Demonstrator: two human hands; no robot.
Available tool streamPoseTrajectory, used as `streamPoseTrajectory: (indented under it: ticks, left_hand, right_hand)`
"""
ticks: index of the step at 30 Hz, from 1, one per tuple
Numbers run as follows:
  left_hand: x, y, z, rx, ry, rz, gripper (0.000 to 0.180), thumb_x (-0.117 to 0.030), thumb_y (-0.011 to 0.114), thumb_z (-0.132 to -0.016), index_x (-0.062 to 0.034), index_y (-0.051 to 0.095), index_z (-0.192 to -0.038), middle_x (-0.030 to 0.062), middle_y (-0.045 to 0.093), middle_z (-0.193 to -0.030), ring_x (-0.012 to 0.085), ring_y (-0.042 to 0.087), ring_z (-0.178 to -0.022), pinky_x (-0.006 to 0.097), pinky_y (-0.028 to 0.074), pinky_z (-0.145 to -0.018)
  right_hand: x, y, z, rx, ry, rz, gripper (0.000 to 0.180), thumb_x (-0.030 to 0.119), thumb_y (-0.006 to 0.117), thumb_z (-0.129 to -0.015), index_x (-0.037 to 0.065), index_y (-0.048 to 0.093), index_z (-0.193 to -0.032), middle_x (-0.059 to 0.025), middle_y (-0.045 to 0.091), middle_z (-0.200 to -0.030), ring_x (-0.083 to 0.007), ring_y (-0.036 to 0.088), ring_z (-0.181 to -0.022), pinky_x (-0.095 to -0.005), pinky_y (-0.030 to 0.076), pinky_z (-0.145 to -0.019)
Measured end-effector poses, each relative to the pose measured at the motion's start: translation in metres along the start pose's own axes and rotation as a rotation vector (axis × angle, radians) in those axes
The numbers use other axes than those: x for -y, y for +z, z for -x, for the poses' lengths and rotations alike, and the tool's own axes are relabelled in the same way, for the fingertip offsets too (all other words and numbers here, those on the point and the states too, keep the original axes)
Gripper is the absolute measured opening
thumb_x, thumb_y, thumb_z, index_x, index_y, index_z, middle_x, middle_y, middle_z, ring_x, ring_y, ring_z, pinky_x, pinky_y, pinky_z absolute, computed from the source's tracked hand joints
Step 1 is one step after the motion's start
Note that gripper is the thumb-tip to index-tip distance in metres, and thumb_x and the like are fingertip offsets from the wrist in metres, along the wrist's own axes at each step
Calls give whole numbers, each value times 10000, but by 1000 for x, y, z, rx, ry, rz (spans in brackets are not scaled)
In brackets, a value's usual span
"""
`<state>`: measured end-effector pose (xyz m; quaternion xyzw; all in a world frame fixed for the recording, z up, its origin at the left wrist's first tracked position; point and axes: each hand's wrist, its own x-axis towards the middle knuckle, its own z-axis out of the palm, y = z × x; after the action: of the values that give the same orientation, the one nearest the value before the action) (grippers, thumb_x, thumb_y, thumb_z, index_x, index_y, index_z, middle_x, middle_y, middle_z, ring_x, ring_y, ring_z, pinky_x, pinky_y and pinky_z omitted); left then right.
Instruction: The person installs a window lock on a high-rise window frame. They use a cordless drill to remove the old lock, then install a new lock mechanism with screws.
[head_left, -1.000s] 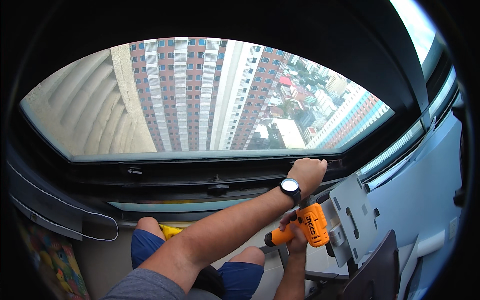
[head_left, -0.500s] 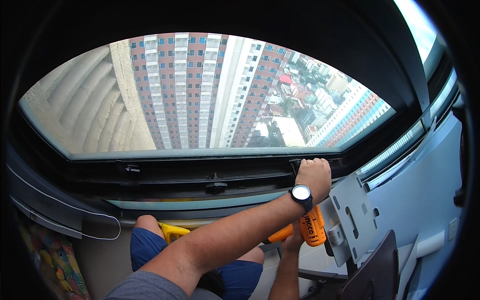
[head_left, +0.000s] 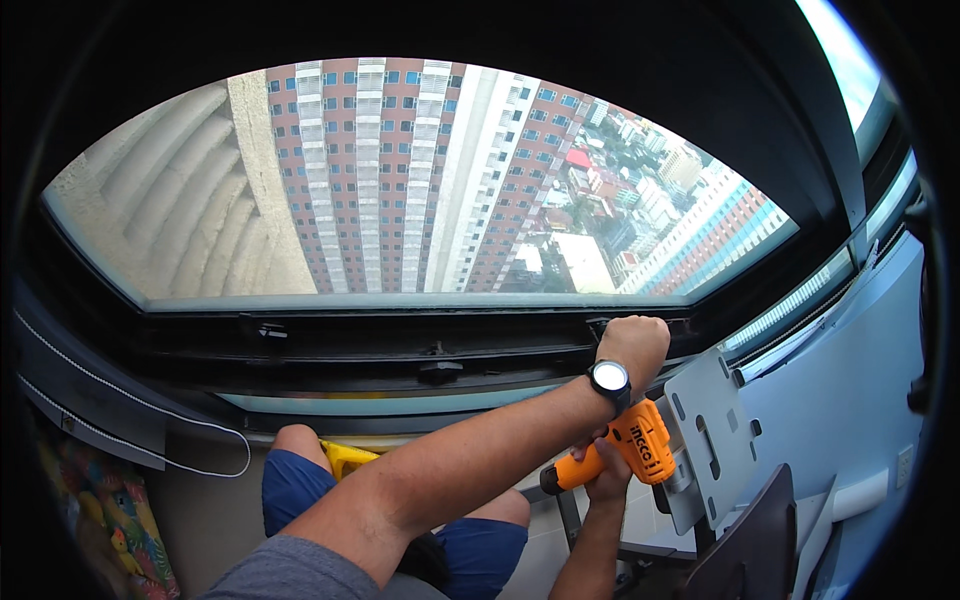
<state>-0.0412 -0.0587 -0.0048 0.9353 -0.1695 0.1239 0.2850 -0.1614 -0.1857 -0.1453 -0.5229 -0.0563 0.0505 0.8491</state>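
Observation:
My left arm, with a black watch (head_left: 609, 376) on its wrist, crosses in front of me to the right end of the window frame (head_left: 350, 345). There my left hand (head_left: 634, 346) is closed in a fist beside a small dark bracket (head_left: 597, 328); whatever its fingers hold is hidden. Below that wrist, an orange cordless drill (head_left: 643, 440) is gripped by my right hand (head_left: 606, 478), its black end (head_left: 549, 481) pointing left and slightly down. Part of the drill passes behind my left wrist.
Close to the drill's right stands a silver slotted metal stand (head_left: 712, 440). A dark chair back (head_left: 745, 550) is at lower right. Beside my knee lies a yellow object (head_left: 345, 459). A beaded blind cord (head_left: 215, 472) hangs at left. High buildings (head_left: 390, 180) show through the window glass.
My right hand has raised the drill and turned it, so more of its body and black end show. My left hand stays at the frame; the view has shifted slightly.

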Motion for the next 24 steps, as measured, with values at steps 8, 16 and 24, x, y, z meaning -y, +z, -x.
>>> streamPoseTrajectory:
  ticks: [8,16,24]
  left_hand:
    - [2,1,0,-8,32,-21,68,-111,701,-951,-46,714,-961,119,782,-899,263,796,-874,356,645,-732]
    - [3,1,2,-35,35,-29,81,-102,690,-949,-55,753,-932,117,796,-884,249,804,-860,337,647,-727]
    - [3,2,0,-44,36,-27,86,-94,686,-937,-58,763,-935,117,796,-877,251,804,-852,339,646,-727]
  right_hand:
    - [-8,-2,1,8,11,-40,268,120,678,-934,12,630,-1174,-140,712,-910,-228,703,-807,-378,552,-844]
    - [-32,0,8,-83,-67,117,255,98,650,-946,29,600,-1187,-88,683,-873,-215,693,-843,-365,562,-831]
    - [-42,14,12,-72,-210,263,307,50,651,-957,58,560,-1250,-60,675,-995,-180,682,-903,-334,546,-866]
